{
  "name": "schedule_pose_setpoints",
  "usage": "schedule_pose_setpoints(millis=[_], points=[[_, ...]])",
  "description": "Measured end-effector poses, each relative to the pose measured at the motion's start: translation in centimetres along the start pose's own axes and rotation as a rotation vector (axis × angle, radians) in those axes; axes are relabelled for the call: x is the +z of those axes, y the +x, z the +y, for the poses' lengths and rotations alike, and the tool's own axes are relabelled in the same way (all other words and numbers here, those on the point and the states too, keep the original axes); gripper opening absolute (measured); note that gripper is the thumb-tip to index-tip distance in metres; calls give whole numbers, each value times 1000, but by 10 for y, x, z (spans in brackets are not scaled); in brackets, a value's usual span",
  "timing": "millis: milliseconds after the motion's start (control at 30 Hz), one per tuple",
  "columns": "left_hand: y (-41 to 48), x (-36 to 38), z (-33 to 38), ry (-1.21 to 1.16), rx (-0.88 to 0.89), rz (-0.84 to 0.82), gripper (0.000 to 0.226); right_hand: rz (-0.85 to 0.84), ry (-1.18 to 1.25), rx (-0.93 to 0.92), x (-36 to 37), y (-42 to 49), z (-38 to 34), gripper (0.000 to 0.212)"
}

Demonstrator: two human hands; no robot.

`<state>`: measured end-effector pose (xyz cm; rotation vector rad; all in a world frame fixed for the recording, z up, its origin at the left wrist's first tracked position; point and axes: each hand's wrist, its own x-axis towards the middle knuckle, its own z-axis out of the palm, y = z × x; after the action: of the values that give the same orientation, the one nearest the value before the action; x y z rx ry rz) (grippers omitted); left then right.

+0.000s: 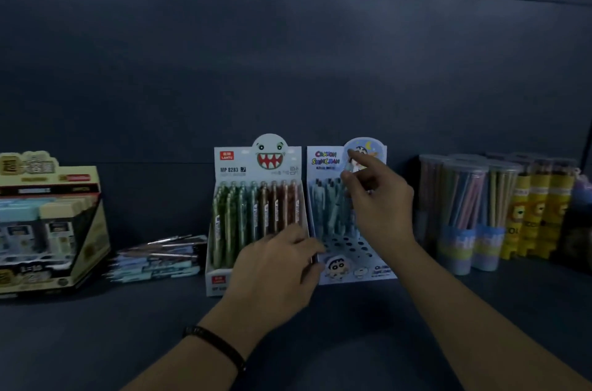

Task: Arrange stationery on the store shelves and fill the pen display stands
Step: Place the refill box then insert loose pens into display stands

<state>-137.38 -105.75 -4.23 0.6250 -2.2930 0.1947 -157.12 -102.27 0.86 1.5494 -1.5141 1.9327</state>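
Observation:
Two pen display stands sit side by side on the dark shelf. The white stand (253, 163) with a toothy monster face is full of green and brown pens. The blue cartoon stand (352, 272) has pale blue pens (330, 208) in its back rows and several empty holes in front. My right hand (381, 208) hovers over the blue stand, thumb and forefinger pinching what looks like a pale pen by its top. My left hand (275, 269) rests with relaxed fingers across the white stand's front, fingertips touching the blue stand's left edge.
A pile of loose blue pens (157, 256) lies left of the stands. A cream display box (48, 224) stands at the far left. Clear tubs of pencils (467, 214) and yellow packs (538, 214) crowd the right. The shelf back wall is close behind.

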Motion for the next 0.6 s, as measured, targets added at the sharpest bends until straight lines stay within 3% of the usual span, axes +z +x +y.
schedule_pose_setpoints(millis=[233,600], points=[[-2,7,3,14,15,-17,14,-11,-122,-154,13,-6,8,34],[-2,10,2,2,8,3,13,-149,-235,-154,12,-9,7,28]])
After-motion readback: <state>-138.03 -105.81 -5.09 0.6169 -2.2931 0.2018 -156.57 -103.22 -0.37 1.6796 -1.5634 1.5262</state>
